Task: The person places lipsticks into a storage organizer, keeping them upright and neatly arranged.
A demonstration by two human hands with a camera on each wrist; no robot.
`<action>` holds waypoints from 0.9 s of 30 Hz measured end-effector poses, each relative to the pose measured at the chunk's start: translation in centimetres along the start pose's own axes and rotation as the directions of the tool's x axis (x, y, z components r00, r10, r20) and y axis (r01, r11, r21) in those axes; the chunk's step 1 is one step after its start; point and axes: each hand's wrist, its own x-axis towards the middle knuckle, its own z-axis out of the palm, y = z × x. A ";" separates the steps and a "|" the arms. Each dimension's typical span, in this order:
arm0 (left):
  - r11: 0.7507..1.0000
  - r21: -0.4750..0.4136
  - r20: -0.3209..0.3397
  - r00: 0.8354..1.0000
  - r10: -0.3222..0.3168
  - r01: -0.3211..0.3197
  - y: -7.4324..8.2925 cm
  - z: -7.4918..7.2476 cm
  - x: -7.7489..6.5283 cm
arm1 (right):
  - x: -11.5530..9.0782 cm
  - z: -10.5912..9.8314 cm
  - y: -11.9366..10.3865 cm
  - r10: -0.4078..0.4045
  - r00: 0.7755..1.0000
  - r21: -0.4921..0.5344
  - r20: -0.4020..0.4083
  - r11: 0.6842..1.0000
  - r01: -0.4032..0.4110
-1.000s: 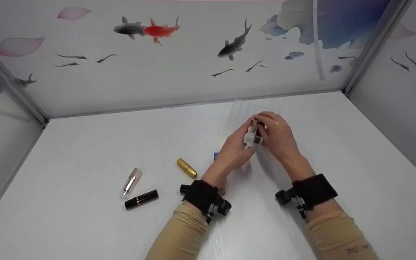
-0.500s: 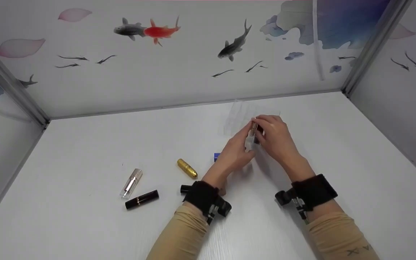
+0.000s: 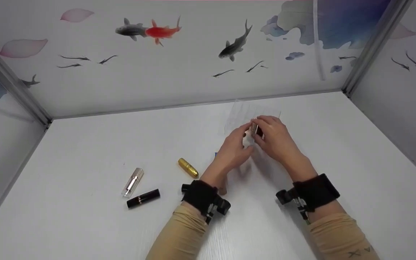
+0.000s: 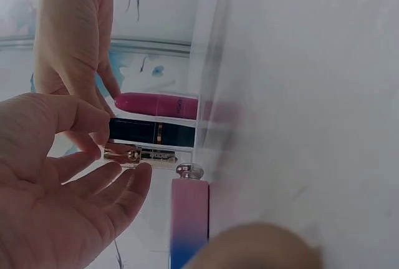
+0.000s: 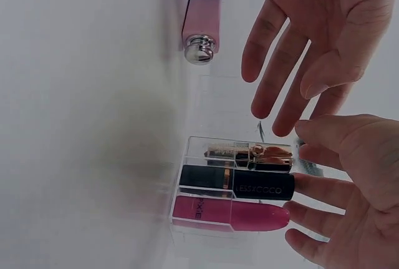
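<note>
A clear compartmented holder (image 5: 211, 140) stands on the table with three lipsticks upright in it: a gold one (image 5: 274, 156), a black one (image 5: 268, 186) and a pink one (image 5: 262, 216). My right hand (image 3: 278, 137) is at the holder, its fingertips touching the upper ends of the lipsticks. My left hand (image 3: 234, 150) hovers just left of the holder, fingers extended and nothing held. In the left wrist view its fingertips appear close to the gold lipstick; contact cannot be told. A pink-to-blue lipstick (image 4: 190, 203) with a silver knob lies near the left forearm, mostly hidden in the head view.
On the left of the table lie a silver-and-clear lipstick (image 3: 133, 182), a black lipstick (image 3: 143, 198) and a gold bullet-shaped tube (image 3: 188, 168). Behind the hands is a flat transparent plastic piece (image 3: 237, 112), close to the printed back wall (image 3: 179, 79).
The gold lipstick has gone down into the holder between the hands. My left fingertips have drawn slightly away from it, while my right hand stays at the holder.
</note>
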 end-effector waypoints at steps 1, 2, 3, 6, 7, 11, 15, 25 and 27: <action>1.000 -0.002 -0.007 1.000 0.001 -0.001 0.1 -0.2 -0.2 | 0.0 -0.2 -0.2 -0.004 1.000 0.001 -0.005 1.000 0.004; 1.000 -0.005 -0.013 1.000 0.003 -0.003 0.2 -0.5 -0.3 | 0.0 -0.3 -0.4 -0.011 1.000 0.003 -0.011 1.000 0.011; 1.000 -0.007 -0.019 1.000 0.003 -0.003 0.3 -0.8 -0.5 | 0.0 -0.5 -0.6 -0.016 1.000 0.008 -0.015 1.000 0.016; 1.000 -0.024 -0.033 0.999 -0.004 0.003 0.4 -2.0 -1.1 | 0.0 -1.1 -1.2 -0.027 0.999 0.020 -0.018 0.999 0.027; 1.000 -0.028 -0.038 0.999 -0.007 0.006 0.4 -2.4 -1.4 | -0.1 -1.2 -1.4 -0.029 0.999 0.023 -0.018 0.999 0.029; 1.000 -0.021 -0.062 0.998 -0.024 0.022 0.3 -4.0 -2.6 | -0.3 -1.7 -2.3 -0.052 0.999 0.057 -0.014 0.997 0.053; 0.997 0.062 -0.083 0.995 -0.046 0.051 0.1 -5.3 -3.7 | -0.5 -1.7 -3.3 -0.075 0.997 0.090 0.030 0.993 0.072; 0.789 0.572 0.026 0.956 -0.291 0.225 0.3 -6.0 -6.8 | -1.2 -0.3 -6.1 -0.172 0.923 0.197 0.345 0.975 0.108; 0.749 0.617 0.030 0.944 -0.329 0.241 0.4 -5.8 -7.1 | -1.2 0.1 -6.6 -0.183 0.898 0.217 0.400 0.971 0.101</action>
